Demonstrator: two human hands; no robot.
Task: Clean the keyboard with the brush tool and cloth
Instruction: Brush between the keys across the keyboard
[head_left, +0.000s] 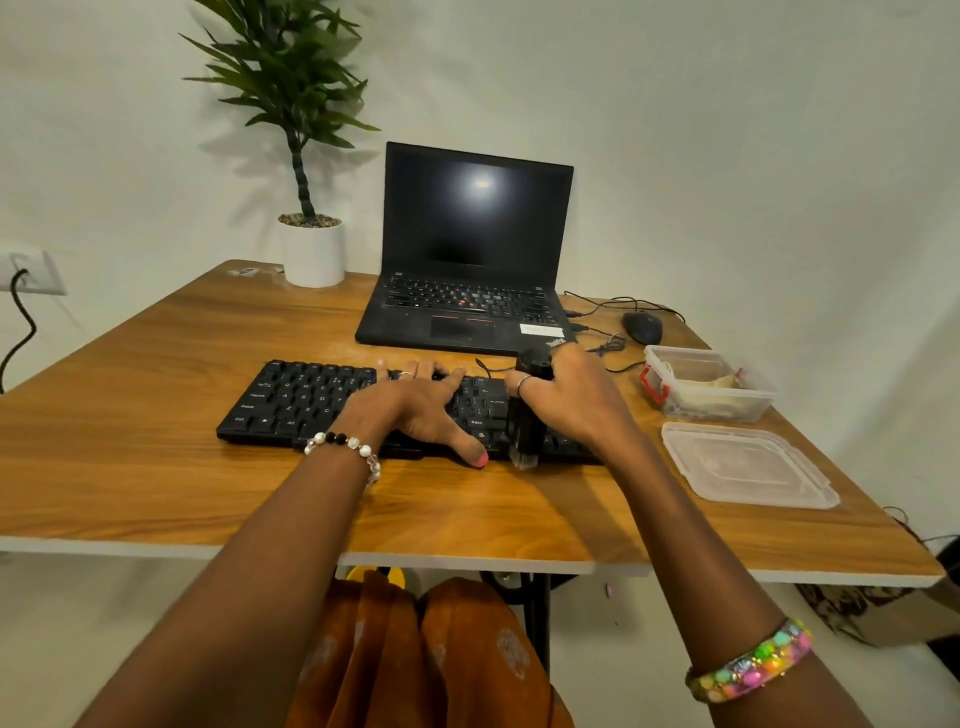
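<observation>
Keyboard (291, 402): black, lying flat on the wooden table (156, 374) straight ahead of you, and both your hands are on it right now.
Left hand (415, 402): you've got it spread wide across the middle keys, fingers straight and reaching to the far row, thumb with a pink nail down at the near edge. It holds nothing; it just presses on the keys.
Right hand (569, 400): curled round the brush (525, 434), just to the right of your left hand, over the right part of the keyboard.
Brush: a black tool, handle pointing away from you toward the laptop (475, 249), bristle end at the near edge of the keyboard, just beside your left thumb. Bristles look to touch the edge there, though it's hard to be sure.
Cloth: you can't pick it out clearly; pale stuff sits in the open clear box (709, 384) to the right of your right hand, and whether that is the cloth I cannot tell.
Lid (748, 462): clear plastic, flat on the table, nearer you than the box, right of your right forearm.
Laptop: open, dark screen, just beyond your fingertips.
Mouse (642, 327): black, beyond your right hand, next to the laptop.
Plant (306, 156): white pot, far beyond your left hand, by the wall.
</observation>
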